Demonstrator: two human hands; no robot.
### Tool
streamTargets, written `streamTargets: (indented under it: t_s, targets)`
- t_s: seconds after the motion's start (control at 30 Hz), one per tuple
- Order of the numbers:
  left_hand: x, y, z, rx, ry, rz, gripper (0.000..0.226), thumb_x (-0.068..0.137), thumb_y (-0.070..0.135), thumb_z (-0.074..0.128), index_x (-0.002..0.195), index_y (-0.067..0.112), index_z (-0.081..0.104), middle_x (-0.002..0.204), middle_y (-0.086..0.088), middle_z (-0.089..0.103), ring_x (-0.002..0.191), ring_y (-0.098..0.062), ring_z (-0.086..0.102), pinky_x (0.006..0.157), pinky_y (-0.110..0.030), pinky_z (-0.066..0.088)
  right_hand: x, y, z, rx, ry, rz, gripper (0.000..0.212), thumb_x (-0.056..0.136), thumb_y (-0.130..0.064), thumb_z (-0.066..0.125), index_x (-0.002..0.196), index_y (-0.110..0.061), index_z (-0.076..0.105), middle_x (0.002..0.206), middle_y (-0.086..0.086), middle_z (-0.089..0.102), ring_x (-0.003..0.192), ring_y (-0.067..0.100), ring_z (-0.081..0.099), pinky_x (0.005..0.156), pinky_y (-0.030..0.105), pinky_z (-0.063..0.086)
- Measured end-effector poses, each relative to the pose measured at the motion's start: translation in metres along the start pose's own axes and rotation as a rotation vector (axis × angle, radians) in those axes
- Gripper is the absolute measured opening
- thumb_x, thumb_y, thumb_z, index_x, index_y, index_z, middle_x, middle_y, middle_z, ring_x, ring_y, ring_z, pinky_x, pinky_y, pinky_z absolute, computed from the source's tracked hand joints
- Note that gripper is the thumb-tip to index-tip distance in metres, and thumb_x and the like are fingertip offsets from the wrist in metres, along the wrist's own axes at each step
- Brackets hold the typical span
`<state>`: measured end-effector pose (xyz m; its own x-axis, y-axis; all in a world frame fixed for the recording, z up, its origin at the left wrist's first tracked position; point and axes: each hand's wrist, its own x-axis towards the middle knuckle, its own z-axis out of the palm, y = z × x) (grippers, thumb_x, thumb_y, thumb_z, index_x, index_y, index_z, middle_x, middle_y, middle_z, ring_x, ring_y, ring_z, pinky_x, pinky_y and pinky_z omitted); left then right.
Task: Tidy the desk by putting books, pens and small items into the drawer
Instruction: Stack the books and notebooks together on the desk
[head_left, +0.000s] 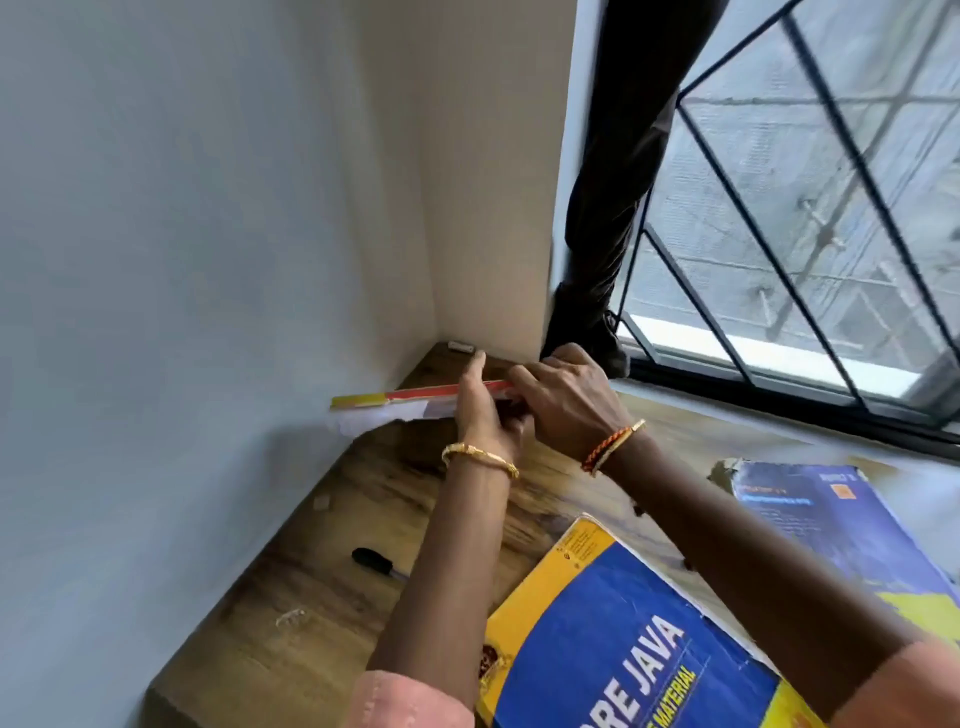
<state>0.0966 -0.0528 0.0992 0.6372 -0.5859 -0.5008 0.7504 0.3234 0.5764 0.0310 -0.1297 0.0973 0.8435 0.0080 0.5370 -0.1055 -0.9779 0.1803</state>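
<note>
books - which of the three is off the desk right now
The thin red and yellow book at the far corner, gripped by both the left hand and right hand. The Java book and the blue book lie flat.

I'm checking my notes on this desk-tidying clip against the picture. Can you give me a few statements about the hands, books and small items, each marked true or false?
1. Both the left hand and the right hand hold the thin red and yellow book above the desk. True.
2. The Java book is held in the right hand. False: it lies on the desk under the forearms.
3. A small black item lies on the desk near the wall. True.
4. The second blue book stands upright against the window. False: it lies flat on the desk.
</note>
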Motion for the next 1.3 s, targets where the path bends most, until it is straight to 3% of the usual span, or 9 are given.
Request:
streamTargets:
  t_s: [0.17,0.33,0.47,0.53,0.73,0.83,0.9,1.1,1.3]
  targets:
    - [-0.016,-0.016,-0.007,0.079,-0.098,0.079,0.024,0.081,0.001,0.04,0.061,0.013,0.039,0.05,-0.001,0.039,0.04,-0.012,0.042,0.038,-0.017,0.036,-0.035,-0.028,-0.038,0.109,-0.038,0.164,0.025,0.075,-0.02,0.039,0.085,-0.015,0.062,0.072,0.002,0.07,0.067,0.026,0.067,0.066,0.033,0.05]
    - [-0.046,-0.036,-0.052,0.252,-0.18,0.073,0.033,0.087,0.001,0.045,0.058,0.011,0.056,0.058,0.0,0.052,0.053,-0.014,0.052,0.048,-0.021,0.043,-0.068,-0.005,-0.064,0.8,-0.103,0.662,0.015,0.088,-0.025,0.063,0.094,-0.013,0.07,0.092,0.001,0.072,0.077,0.016,0.067,0.07,0.036,0.056]
    - [-0.073,-0.049,-0.068,0.309,-0.275,-0.031,0.027,0.073,0.0,0.052,0.049,0.013,0.056,0.055,-0.001,0.05,0.053,-0.017,0.051,0.058,-0.027,0.046,-0.092,0.017,-0.078,1.026,-0.21,1.077,0.078,0.06,-0.055,0.078,0.121,-0.011,0.057,0.12,0.007,0.062,0.098,0.014,0.06,0.083,0.027,0.049]
    - [-0.085,-0.057,-0.071,0.305,-0.324,-0.057,0.009,0.059,0.002,0.056,0.055,0.01,0.056,0.06,-0.004,0.051,0.061,-0.021,0.048,0.071,-0.031,0.043,-0.11,0.013,-0.091,1.305,-0.292,1.213,0.123,0.02,-0.068,0.083,0.11,0.013,0.06,0.089,0.015,0.071,0.073,0.009,0.066,0.079,0.022,0.052]
    - [-0.105,-0.089,-0.079,0.346,-0.406,-0.014,0.048,0.036,0.004,0.062,0.084,0.0,0.056,0.088,-0.01,0.056,0.081,-0.033,0.052,0.079,-0.038,0.044,-0.17,0.03,-0.068,1.671,-0.553,1.187,0.069,0.044,-0.052,0.086,0.098,-0.012,0.073,0.091,0.009,0.074,0.076,0.021,0.072,0.067,0.031,0.059]
    - [-0.132,-0.113,-0.083,0.471,-0.329,0.0,0.007,0.049,0.003,0.063,0.055,0.007,0.063,0.061,-0.006,0.059,0.06,-0.02,0.058,0.065,-0.029,0.048,-0.188,0.04,-0.084,1.584,-0.49,1.104,0.051,0.062,-0.036,0.077,0.102,-0.007,0.065,0.081,0.004,0.075,0.067,0.017,0.071,0.059,0.028,0.057]
    - [-0.142,-0.137,-0.091,0.587,-0.204,-0.008,0.034,0.071,0.003,0.058,0.038,0.013,0.061,0.05,0.003,0.055,0.05,-0.013,0.05,0.052,-0.023,0.042,-0.195,0.049,-0.096,1.469,-0.469,1.028,0.038,0.069,-0.022,0.076,0.1,-0.006,0.063,0.075,0.0,0.074,0.062,0.013,0.069,0.057,0.026,0.057]
    - [-0.163,-0.2,-0.133,0.824,0.045,0.059,0.032,0.073,0.02,0.078,0.095,0.001,0.065,0.091,-0.014,0.07,0.078,-0.023,0.069,0.059,-0.03,0.058,-0.205,0.053,-0.076,0.903,-0.756,0.848,0.038,0.072,-0.02,0.08,0.105,-0.006,0.067,0.101,0.014,0.071,0.081,0.028,0.067,0.088,0.044,0.054]
    - [-0.185,-0.183,-0.152,1.364,0.203,0.175,0.041,0.085,0.047,0.061,0.071,0.01,0.053,0.061,-0.004,0.067,0.033,-0.008,0.051,0.042,-0.02,0.038,-0.217,0.027,-0.055,0.967,-0.858,0.973,0.058,0.066,-0.023,0.084,0.117,-0.01,0.06,0.099,0.008,0.069,0.078,0.023,0.067,0.069,0.032,0.056]
